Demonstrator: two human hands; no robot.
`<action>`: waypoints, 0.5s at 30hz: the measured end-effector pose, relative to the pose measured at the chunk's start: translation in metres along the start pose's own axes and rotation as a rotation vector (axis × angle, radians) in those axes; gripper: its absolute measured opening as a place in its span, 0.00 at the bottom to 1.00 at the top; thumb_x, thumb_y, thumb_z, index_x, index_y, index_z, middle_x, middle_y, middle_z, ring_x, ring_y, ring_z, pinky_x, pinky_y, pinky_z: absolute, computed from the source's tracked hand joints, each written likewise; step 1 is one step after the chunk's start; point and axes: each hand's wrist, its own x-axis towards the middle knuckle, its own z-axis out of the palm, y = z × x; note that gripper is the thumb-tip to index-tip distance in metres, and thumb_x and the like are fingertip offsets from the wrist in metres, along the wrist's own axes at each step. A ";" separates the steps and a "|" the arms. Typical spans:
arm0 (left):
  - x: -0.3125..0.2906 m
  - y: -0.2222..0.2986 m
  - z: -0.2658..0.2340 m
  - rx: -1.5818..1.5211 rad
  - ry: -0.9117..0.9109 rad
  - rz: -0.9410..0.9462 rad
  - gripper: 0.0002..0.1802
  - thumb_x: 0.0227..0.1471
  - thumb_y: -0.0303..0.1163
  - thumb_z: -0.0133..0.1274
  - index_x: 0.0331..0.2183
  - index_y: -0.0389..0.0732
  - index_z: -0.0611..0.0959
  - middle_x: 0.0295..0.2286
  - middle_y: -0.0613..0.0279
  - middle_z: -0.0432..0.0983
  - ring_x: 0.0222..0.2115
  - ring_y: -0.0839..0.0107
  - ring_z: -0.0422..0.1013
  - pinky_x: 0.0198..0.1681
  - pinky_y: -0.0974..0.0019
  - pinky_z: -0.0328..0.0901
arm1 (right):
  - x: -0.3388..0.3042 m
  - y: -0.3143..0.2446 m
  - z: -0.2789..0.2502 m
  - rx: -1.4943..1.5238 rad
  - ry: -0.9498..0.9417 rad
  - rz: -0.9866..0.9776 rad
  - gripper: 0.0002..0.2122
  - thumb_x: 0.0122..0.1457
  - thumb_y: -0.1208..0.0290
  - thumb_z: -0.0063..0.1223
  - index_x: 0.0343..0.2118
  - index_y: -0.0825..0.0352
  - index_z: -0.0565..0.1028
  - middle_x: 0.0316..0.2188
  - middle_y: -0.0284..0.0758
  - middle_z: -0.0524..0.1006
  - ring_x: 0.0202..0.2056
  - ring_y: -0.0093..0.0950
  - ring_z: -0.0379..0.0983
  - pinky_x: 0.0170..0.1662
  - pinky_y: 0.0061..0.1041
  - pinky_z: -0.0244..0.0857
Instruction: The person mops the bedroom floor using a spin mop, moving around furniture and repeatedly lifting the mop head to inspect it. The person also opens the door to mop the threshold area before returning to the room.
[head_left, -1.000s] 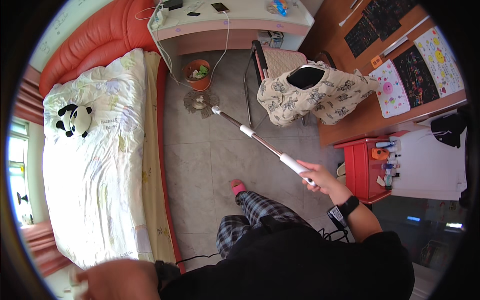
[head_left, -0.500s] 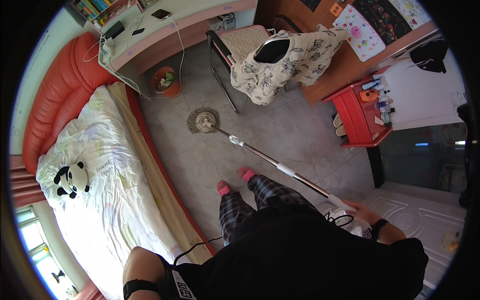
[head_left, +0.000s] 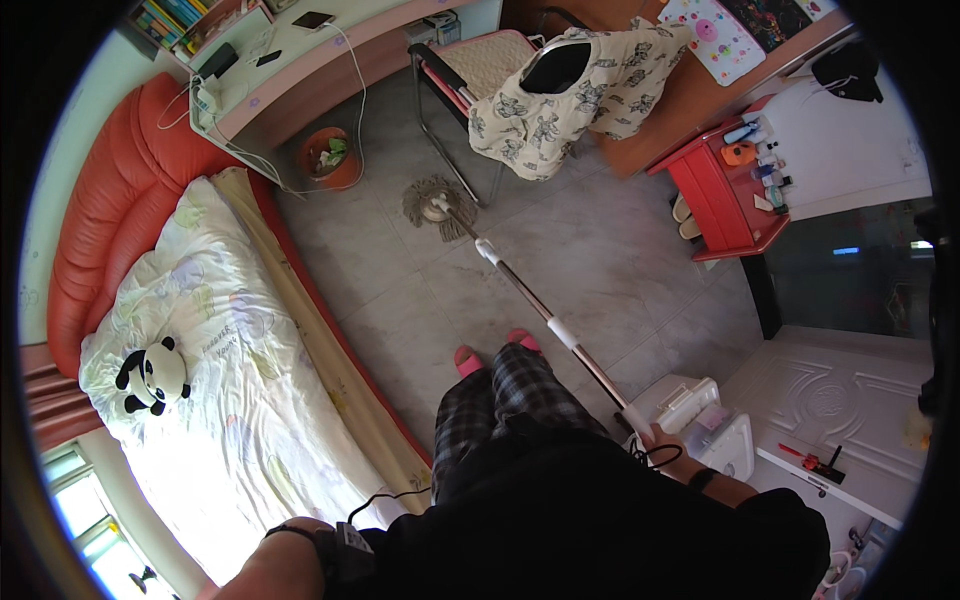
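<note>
A long mop [head_left: 521,290] with a white-and-metal pole slants across the grey floor. Around the upper end of the pole, at my right side, my right hand [head_left: 661,441] is closed. The mop's round grey string head [head_left: 418,206] lies flat on the tiles, fanned out beside the metal leg of the chair [head_left: 488,68]. My left forearm drops out of the picture at the lower left, and that hand is hidden from view. A dark looped cord [head_left: 664,462] hangs near my right wrist.
An orange waste bin [head_left: 329,158] stands by the desk [head_left: 292,80], with a white cable dangling nearby. The bed [head_left: 235,400] runs along the left. At the right are a red cabinet [head_left: 700,200], slippers [head_left: 684,216], a white bucket-like container [head_left: 725,447] and a door [head_left: 830,400].
The mop head has shifted to the right and farther away, closer to the chair leg. My right hand has come inward with the pole, and the view has turned a little.
</note>
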 end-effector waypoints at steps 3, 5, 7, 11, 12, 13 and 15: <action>-0.070 -0.006 -0.045 0.065 -0.513 -0.533 0.23 0.50 0.51 0.43 0.41 0.43 0.70 0.43 0.60 0.61 0.41 0.65 0.62 0.49 0.61 0.52 | 0.119 -0.100 -0.015 -0.060 0.132 -0.122 0.20 0.60 0.51 0.32 0.38 0.67 0.64 0.22 0.50 0.74 0.24 0.51 0.70 0.30 0.46 0.64; -0.112 -0.005 -0.064 0.189 -1.010 -0.582 0.21 0.50 0.47 0.43 0.39 0.42 0.72 0.42 0.54 0.60 0.44 0.60 0.57 0.47 0.59 0.53 | 0.185 -0.167 -0.049 0.283 -0.074 -0.096 0.19 0.60 0.53 0.33 0.39 0.67 0.64 0.21 0.42 0.74 0.11 0.34 0.69 0.16 0.33 0.63; -0.137 0.010 -0.077 0.192 -1.357 -0.732 0.18 0.48 0.40 0.47 0.39 0.40 0.74 0.42 0.53 0.60 0.44 0.57 0.58 0.48 0.57 0.53 | 0.229 -0.235 -0.080 0.350 0.036 -0.135 0.19 0.60 0.57 0.35 0.53 0.57 0.59 0.20 0.39 0.73 0.12 0.29 0.68 0.13 0.27 0.63; -0.160 0.040 -0.088 0.176 -1.629 -0.911 0.14 0.47 0.33 0.49 0.38 0.40 0.75 0.41 0.52 0.63 0.44 0.56 0.59 0.47 0.58 0.55 | 0.248 -0.299 -0.131 0.262 0.020 -0.359 0.23 0.59 0.62 0.37 0.59 0.52 0.53 0.20 0.36 0.74 0.14 0.26 0.68 0.14 0.26 0.63; -0.167 0.045 -0.090 0.150 -1.641 -0.946 0.14 0.47 0.33 0.49 0.38 0.40 0.75 0.41 0.52 0.63 0.44 0.57 0.59 0.47 0.59 0.55 | 0.241 -0.299 -0.134 0.295 -0.010 -0.355 0.23 0.59 0.63 0.37 0.59 0.51 0.53 0.20 0.36 0.74 0.14 0.26 0.68 0.14 0.25 0.63; -0.177 0.052 -0.091 0.131 -1.645 -0.972 0.15 0.47 0.33 0.49 0.39 0.40 0.75 0.41 0.52 0.64 0.44 0.57 0.60 0.47 0.60 0.56 | 0.233 -0.296 -0.135 0.331 -0.032 -0.360 0.23 0.59 0.63 0.38 0.59 0.51 0.53 0.21 0.36 0.74 0.14 0.25 0.68 0.14 0.25 0.62; -0.211 0.069 -0.091 0.028 -1.573 -1.193 0.17 0.50 0.35 0.49 0.43 0.40 0.72 0.41 0.52 0.66 0.44 0.58 0.62 0.47 0.65 0.57 | 0.202 -0.267 -0.120 0.356 -0.085 -0.355 0.25 0.58 0.65 0.38 0.59 0.52 0.52 0.22 0.37 0.74 0.14 0.24 0.69 0.13 0.24 0.61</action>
